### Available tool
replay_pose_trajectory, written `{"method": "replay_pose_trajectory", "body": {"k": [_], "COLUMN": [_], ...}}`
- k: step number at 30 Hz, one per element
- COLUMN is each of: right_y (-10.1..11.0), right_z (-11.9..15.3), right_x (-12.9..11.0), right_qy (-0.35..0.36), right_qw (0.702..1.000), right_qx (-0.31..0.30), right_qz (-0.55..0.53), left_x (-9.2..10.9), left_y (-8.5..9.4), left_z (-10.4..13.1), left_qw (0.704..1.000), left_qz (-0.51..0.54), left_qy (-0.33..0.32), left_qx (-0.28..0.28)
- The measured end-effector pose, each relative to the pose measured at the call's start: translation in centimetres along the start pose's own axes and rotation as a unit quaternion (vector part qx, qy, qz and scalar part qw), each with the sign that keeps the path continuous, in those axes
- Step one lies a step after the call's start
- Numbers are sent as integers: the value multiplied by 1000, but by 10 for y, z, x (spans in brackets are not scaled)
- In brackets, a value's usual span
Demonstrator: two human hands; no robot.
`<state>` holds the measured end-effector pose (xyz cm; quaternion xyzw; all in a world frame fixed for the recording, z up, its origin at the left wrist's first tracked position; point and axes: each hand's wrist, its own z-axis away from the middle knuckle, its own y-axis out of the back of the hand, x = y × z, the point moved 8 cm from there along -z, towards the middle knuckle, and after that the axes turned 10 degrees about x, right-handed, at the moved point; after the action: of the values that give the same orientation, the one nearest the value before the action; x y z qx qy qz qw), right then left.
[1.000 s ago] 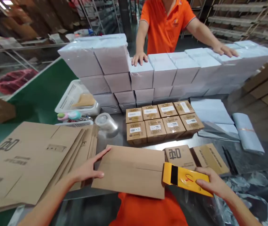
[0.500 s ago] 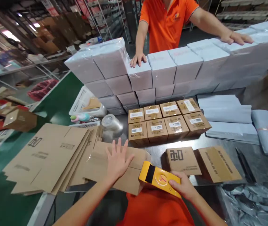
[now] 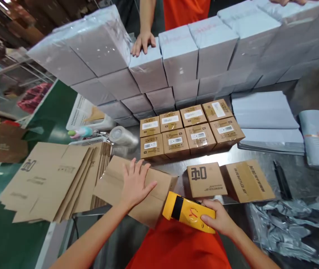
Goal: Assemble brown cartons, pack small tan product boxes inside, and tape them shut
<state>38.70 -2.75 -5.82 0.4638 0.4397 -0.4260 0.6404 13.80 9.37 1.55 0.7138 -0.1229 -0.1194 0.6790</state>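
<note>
One brown cardboard carton (image 3: 146, 207), head view, lies aslant across the near edge of the grey metal desk (image 3: 239, 157), one corner jutting past that edge. Of the stages visible, the furthest is shown by eight small brown boxes with white barcode labels (image 3: 189, 134), standing closed in two rows toward the desk's far edge. Nearer the front edge sit a brown box with a large dark printed mark (image 3: 206, 180) and a brown box with a broad strip of tape (image 3: 249, 181); both appear closed, with no white label on the faces in sight. The carton itself is judged to be only part-formed, not yet squared into a box. A layered stack of flat printed cartons (image 3: 50, 179), at the desk's left end, remains unfolded.

The carton is plain on its upper face, long and low, creased across, its right end seemingly loose; whether anything is inside cannot be told. The left hand (image 3: 135, 186) is pressed palm down on it, fingers spread. The right hand (image 3: 218, 216) grips, between thumb and fingers, a yellow handheld tool with a black band (image 3: 187, 213), probably a tape dispenser, its head just beside the carton's right end.
</note>
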Motion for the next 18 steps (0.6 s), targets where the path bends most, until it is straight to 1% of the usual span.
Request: {"method": "replay_pose_trajectory", "body": {"k": [3, 6, 8, 9, 11, 13, 15, 16, 18], "right_y": [12, 37, 47, 46, 32, 11, -8, -14, -19], "right_z": [14, 37, 49, 52, 48, 35, 18, 11, -2], "right_x": [19, 44, 53, 54, 48, 38, 28, 23, 12], "right_qy": [-22, -75, -120, -142, -177, -199, -211, -217, -224], "right_qw": [1000, 993, 979, 971, 954, 938, 930, 928, 927], "right_qx": [-10, 11, 31, 36, 35, 30, 29, 30, 34], "right_qz": [5, 91, 159, 189, 238, 281, 300, 302, 300], "left_x": [-1, -1, 0, 0, 1, 1, 0, 0, -2], "left_y": [0, -1, -2, -3, -3, -3, -2, -2, -1], "left_z": [3, 4, 4, 4, 5, 5, 5, 5, 5], "left_qw": [1000, 1000, 1000, 1000, 1000, 1000, 1000, 1000, 1000], "left_qz": [4, 1, -6, -9, -13, -14, -16, -18, -22], "left_qy": [4, 2, -3, -5, -6, -6, -8, -10, -15], "left_qx": [-6, -7, -6, -5, -4, -2, 0, 2, 8]}}
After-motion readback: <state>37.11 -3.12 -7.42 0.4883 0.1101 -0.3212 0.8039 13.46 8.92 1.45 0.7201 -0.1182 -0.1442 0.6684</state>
